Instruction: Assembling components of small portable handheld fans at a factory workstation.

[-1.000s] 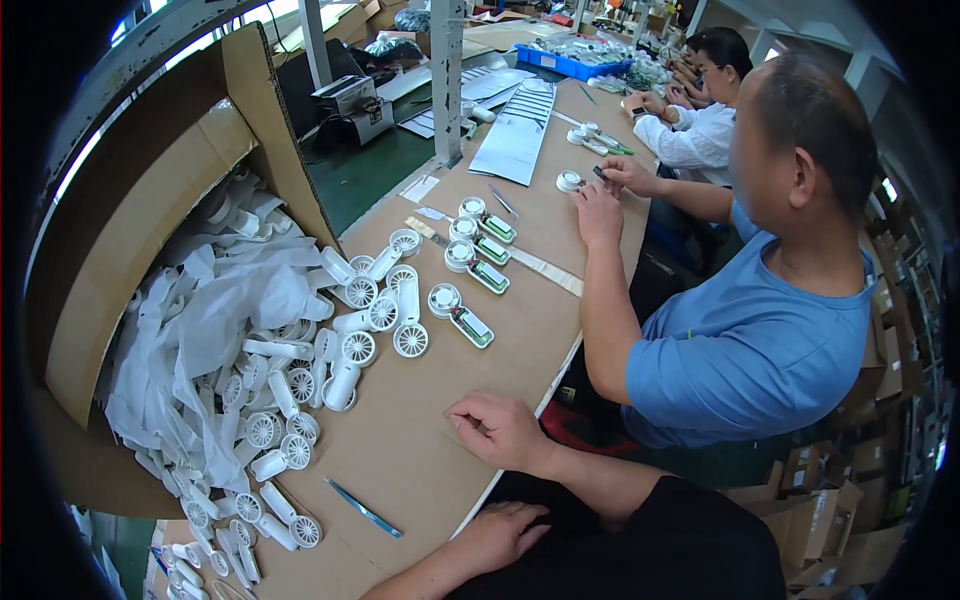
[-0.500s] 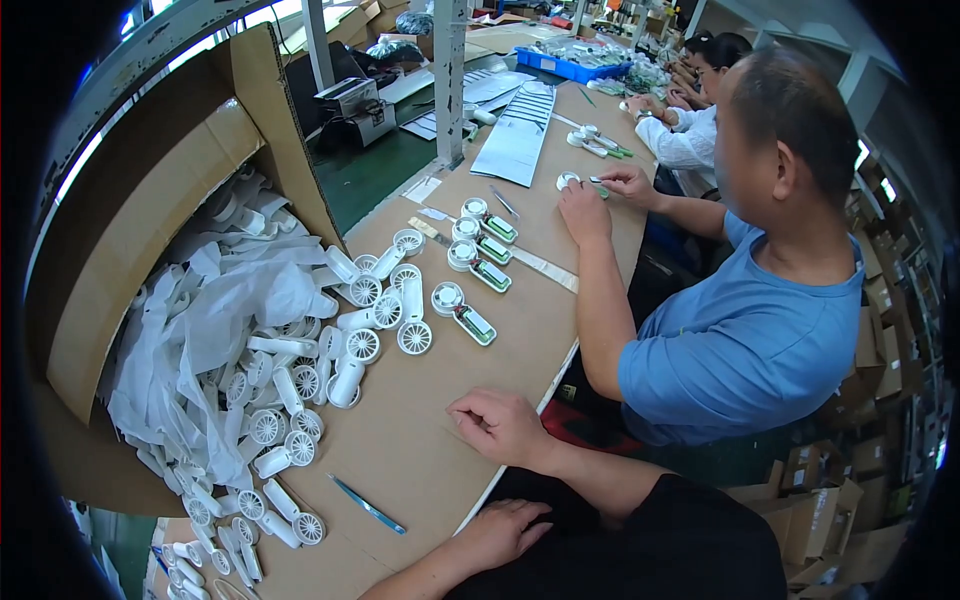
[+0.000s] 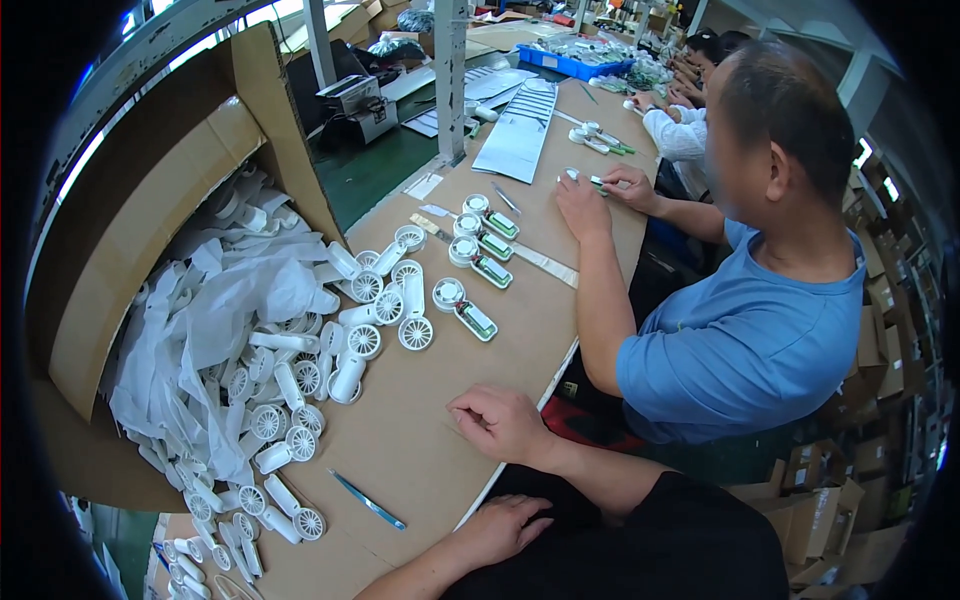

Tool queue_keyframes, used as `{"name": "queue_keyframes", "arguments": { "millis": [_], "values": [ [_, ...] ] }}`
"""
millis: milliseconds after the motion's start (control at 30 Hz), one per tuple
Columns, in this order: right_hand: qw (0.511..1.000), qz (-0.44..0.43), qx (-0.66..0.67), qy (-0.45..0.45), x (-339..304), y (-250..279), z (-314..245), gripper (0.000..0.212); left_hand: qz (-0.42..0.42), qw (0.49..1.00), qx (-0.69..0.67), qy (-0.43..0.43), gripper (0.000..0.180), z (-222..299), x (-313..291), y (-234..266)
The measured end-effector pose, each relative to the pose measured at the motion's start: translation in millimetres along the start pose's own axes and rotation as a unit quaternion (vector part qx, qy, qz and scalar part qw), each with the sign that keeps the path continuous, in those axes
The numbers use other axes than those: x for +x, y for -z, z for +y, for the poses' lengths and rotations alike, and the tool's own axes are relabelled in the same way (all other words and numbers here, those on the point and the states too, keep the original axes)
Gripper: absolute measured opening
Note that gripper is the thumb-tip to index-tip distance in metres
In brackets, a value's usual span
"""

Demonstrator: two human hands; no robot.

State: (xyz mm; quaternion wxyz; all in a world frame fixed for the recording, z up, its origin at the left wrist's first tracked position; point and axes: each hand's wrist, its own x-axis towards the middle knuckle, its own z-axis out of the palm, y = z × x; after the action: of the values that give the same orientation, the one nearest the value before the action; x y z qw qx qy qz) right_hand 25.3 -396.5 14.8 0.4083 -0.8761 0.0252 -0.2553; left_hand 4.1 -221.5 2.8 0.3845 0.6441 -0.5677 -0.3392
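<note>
On the brown surface (image 3: pixel 420 415), near edge | resting right hand (image 3: pixel 503 425), curled inward, nothing visibly pinched | draping left hand (image 3: pixel 500 530), fingers loosely extended, over dark clothing (image 3: pixel 645 545) | with tweezers (image 3: pixel 366 499) apart leftward, uncovered fan (image 3: pixel 474 319) ahead | probably best relaxed, clear of both

Bare middle, cluttered left, busy far right

Your right hand (image 3: pixel 500 422) has bare table (image 3: pixel 420 420) ahead and leftward, up to the white fan housings (image 3: pixel 348 378); that pile plus the tall carton (image 3: pixel 290 150) behind it blocks you further left. Going forward, you meet opened fan units (image 3: pixel 477 321), three bunched and one nearer; a bare strip runs between them and the co-worker's left forearm (image 3: pixel 606 285), which crosses the table edge. Left across from your left hand (image 3: pixel 500 530), tweezers (image 3: pixel 367 499) lie flat before the pile, bare table on both sides
</note>
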Motion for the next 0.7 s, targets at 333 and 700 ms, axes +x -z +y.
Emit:
{"name": "queue_keyframes", "arguments": {
  "millis": [333, 700],
  "values": [
    [0.996, 0.059, 0.055, -0.031, 27, 16, 16, 0.009, 0.004, 1.0, -0.02, -0.004, 0.028, -7, 0, -2],
    [0.962, 0.159, -0.165, -0.152, 108, 44, 75, 0.031, -0.015, 1.0, -0.007, -0.01, 0.028, -13, -6, -7]
  ]
}}
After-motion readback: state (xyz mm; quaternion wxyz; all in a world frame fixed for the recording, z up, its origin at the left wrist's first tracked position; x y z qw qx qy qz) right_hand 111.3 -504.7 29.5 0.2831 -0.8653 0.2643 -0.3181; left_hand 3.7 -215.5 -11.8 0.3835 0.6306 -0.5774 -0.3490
